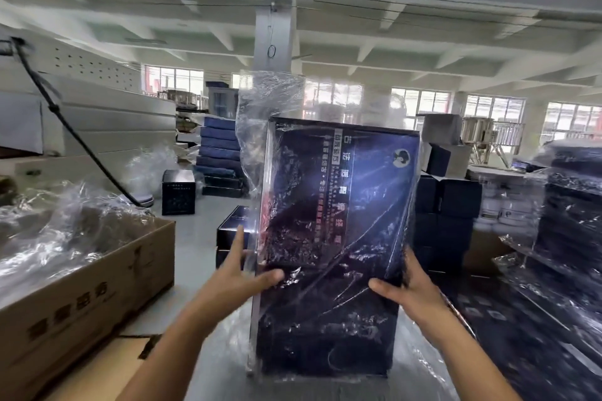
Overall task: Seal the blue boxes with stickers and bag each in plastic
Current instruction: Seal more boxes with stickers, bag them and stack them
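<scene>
Cardboard carton (84,286) of loose plastic at surface's left edge. Left hand (241,273) grips blue box (335,238) at its left edge, thumb on the front. Box upright, mid-surface near front edge, inside clear plastic bag (267,114), bag slack above the top. Right hand (410,286) grips right edge, thumb in front. Bagged boxes (570,205) stacked at right edge.

One view only: head-worn, wide-angle, straight lines bowed at the edges. Faces forward, pitched fairly level; the ceiling (325,42) fills the upper half. Close range: left grip (241,273) and right grip (407,286) hold the blue box (335,238) centre frame. Tabletop (195,238) lies beyond left grip. Periphery soft, possibly motion blur.
</scene>
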